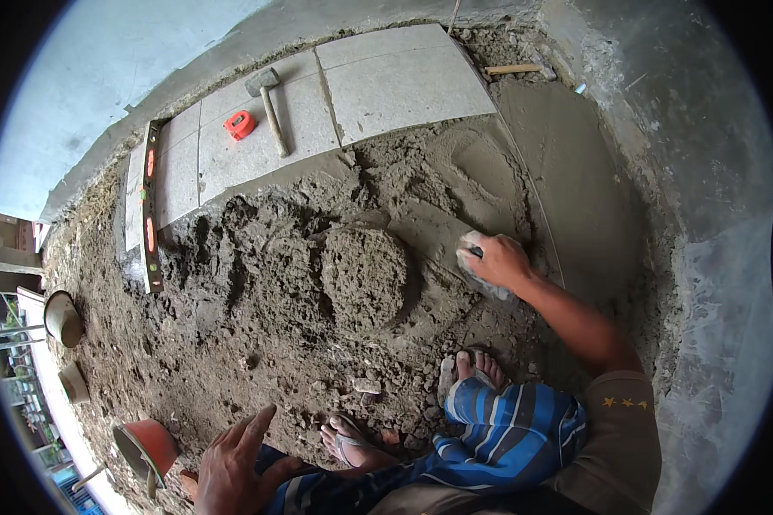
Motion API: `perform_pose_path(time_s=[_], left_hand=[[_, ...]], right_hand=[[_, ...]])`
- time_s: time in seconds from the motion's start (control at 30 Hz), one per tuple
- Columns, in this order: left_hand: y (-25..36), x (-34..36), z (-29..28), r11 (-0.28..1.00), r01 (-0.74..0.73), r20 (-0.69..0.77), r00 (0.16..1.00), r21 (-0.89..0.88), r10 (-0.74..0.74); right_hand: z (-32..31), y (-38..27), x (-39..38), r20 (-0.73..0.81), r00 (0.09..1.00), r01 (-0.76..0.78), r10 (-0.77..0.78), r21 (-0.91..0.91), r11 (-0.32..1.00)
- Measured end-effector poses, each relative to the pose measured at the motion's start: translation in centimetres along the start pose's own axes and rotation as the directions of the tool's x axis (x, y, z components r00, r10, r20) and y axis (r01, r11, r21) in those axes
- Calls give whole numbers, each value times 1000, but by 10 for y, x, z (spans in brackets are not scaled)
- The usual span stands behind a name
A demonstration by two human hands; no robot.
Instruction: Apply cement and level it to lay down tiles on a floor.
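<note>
My right hand (496, 260) is closed around the handle of a mortar-coated trowel (429, 227). Its long flat blade lies on wet grey mortar (481, 163), beside a rounded mound of mortar (365, 279). Much of the handle is hidden by my fingers. Down at the lower left, my left hand (245, 468) is raised over my knee, holding nothing, its fingers apart. An orange-red bucket (150, 446) is close by it, tilted, with its mouth facing left.
Pale tiles (395, 86) run along the far wall. A mallet (270, 112), a red tape measure (240, 125) and a spirit level (149, 206) rest on them. A wood-handled hammer (520, 69) lies at the far corner. A string (537, 189) borders smooth mortar; more buckets (63, 318) stand left.
</note>
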State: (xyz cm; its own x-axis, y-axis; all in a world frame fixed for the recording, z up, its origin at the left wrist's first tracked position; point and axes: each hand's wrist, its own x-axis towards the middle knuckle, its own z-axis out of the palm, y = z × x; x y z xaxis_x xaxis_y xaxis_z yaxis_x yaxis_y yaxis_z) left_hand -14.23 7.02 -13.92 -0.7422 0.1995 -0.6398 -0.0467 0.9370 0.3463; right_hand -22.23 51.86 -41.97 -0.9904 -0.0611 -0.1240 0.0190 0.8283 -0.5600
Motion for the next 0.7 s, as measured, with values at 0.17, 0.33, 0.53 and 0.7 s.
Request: perform_pose_path(time_s=[0.17, 0.33, 0.53, 0.7], left_hand=[[6, 11, -2, 999, 38, 43, 998, -3, -38], [15, 0, 2, 998, -58, 2, 998, 8, 58], [4, -34, 0, 995, 97, -20, 995, -37, -98], [-18, -54, 11, 998, 2, -97, 995, 62, 4]], right_hand=[[-4, -3, 95, 32, 996, 84, -79, -467, 880], [-10, -9, 132, -88, 987, -158, 134, -391, 907], [-13, 47, 114, -228, 935, -303, 271, -121, 945], [-17, 32, 96, 30, 828, -488, 560, 530, 694]])
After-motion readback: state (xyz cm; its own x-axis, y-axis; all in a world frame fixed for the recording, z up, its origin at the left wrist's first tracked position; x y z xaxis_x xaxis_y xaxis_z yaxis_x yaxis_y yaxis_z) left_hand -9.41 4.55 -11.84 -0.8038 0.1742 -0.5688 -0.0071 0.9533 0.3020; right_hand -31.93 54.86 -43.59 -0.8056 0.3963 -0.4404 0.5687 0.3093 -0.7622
